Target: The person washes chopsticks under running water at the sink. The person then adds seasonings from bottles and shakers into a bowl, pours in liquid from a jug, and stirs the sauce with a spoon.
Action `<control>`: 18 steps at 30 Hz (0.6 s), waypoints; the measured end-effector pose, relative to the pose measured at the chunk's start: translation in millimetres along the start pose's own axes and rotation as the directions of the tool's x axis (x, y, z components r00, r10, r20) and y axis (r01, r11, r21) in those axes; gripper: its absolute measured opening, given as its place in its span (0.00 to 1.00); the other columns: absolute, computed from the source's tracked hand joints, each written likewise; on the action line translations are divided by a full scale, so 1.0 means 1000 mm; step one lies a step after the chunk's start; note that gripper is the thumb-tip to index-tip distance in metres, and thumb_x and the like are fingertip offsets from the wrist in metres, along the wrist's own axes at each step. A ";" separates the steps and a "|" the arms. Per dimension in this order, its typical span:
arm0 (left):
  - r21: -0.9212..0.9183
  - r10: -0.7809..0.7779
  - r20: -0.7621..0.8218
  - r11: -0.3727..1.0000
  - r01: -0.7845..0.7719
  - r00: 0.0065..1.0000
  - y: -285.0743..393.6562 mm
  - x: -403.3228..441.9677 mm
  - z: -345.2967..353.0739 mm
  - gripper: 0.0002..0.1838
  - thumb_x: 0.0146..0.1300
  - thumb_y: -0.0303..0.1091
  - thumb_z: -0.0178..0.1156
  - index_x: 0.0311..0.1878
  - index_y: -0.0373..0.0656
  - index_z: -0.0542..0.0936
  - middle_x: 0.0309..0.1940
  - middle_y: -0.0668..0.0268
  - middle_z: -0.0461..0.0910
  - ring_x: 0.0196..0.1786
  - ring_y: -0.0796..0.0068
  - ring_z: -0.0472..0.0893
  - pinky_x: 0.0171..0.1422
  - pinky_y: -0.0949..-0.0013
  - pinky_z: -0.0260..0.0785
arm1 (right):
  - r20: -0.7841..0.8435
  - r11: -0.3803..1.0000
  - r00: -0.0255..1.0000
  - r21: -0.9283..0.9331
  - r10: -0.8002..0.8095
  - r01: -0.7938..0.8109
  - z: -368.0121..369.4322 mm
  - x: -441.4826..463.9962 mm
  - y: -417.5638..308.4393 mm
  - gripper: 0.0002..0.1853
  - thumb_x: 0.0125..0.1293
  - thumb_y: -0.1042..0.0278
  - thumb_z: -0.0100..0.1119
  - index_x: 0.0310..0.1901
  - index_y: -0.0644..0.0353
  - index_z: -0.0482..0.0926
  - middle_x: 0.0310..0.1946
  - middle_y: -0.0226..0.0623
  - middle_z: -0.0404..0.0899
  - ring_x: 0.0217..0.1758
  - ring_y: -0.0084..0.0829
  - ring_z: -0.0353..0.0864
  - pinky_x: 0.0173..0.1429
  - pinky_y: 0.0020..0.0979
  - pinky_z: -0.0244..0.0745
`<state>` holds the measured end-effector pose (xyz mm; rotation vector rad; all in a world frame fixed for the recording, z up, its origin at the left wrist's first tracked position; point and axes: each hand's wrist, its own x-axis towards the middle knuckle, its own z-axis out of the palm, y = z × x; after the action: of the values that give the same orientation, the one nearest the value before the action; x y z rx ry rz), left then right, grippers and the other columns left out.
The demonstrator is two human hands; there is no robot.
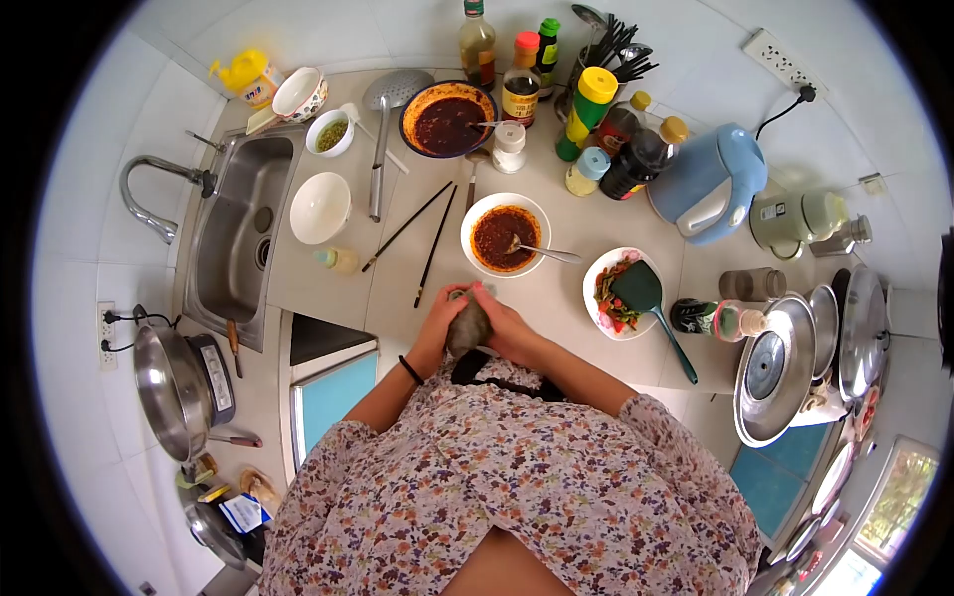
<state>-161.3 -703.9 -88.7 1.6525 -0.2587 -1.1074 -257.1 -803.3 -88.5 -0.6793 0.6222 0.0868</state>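
Both bare hands, left hand [435, 326] and right hand [505, 324], are together, clamped around a grey-brown, rounded object [469, 330]. It sits right in front of the torso, at the near edge of the pale tiled counter [383, 316]. Fingers cover its top; material and contents: can't tell. Two-sided wrap looks meant for a firm, centred grip, elbows out, load close to the body.

Just beyond the hands: round white bowl [505, 199] of chunky red-brown sauce [502, 234]. Silver metal spoon [562, 256] leans in it, handle over the rim toward the right hand, probably for easy pickup.

Two slim black chopsticks [408, 226] lie flat and spread apart, left of the bowl, within left-hand reach.

To the right, a dark green spatula [638, 288] rests head-down on a white plate [592, 288] of mixed cooked food, handle overhanging onto the counter; likely parked there to keep the dirty head off the surface.

Tall bottles, e.g. the red-capped glass bottle [522, 79], stand toward the back wall, presumably to free the front.
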 end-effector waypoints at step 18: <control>0.670 0.524 -0.432 0.731 -0.127 0.734 0.030 0.025 -0.079 0.17 0.63 0.42 0.51 0.43 0.36 0.72 0.33 0.56 0.76 0.37 0.60 0.74 0.43 0.63 0.64 | -0.400 0.776 0.665 -0.338 -0.631 0.533 -0.109 -0.021 -0.117 0.29 0.57 0.69 0.58 0.60 0.64 0.61 0.49 0.45 0.73 0.52 0.32 0.73 0.55 0.32 0.69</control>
<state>-77.4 -681.1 -77.2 2.3172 -0.5196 -0.1423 -298.3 -958.6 -76.6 -1.0850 0.8650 -0.6717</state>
